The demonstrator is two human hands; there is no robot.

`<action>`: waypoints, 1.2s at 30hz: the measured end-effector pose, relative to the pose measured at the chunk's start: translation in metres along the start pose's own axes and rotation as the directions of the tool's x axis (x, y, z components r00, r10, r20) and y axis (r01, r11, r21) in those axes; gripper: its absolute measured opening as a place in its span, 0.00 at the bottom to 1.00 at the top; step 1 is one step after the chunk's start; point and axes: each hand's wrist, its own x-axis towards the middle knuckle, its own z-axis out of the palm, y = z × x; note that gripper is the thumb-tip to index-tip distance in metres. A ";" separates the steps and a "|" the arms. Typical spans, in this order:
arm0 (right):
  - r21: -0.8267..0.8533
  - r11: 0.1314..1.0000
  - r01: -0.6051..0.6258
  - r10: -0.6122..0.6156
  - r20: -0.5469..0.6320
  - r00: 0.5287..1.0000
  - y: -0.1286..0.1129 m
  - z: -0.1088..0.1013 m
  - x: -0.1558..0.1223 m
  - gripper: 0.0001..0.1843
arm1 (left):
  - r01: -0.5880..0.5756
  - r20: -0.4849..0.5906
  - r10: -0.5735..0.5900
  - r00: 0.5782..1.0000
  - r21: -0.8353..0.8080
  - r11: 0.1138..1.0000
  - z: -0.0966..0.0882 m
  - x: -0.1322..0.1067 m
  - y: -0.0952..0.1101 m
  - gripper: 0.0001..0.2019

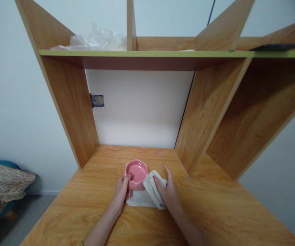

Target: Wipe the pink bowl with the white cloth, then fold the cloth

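A round pink ashtray [137,171] with a notched rim is tilted toward me over the desk. My left hand [123,189] grips its left side, thumb over the rim and fingers underneath. Beside its right edge, my right hand [167,188] pinches a folded pale cloth [154,188] between thumb and fingers, with the index finger stretched out. The upper part of the cloth is at the ashtray's lower right rim; whether they touch I cannot tell. Another flat pale part of cloth [141,199] lies on the desk below the ashtray; whether it is the same piece is unclear.
The wooden desk [98,208] runs under both hands. Upright panels [70,109] and a green-edged shelf [160,53] frame the space ahead. Crumpled clear plastic [98,39] and a dark flat object [275,47] lie on the shelf. An uncovered wall box [97,100] shows blue wires.
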 end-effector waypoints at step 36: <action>0.299 0.954 0.019 -0.057 0.120 0.991 -0.001 -0.006 -0.006 0.19 | -0.489 0.387 0.423 0.820 0.089 0.868 0.013 -0.030 0.006 0.35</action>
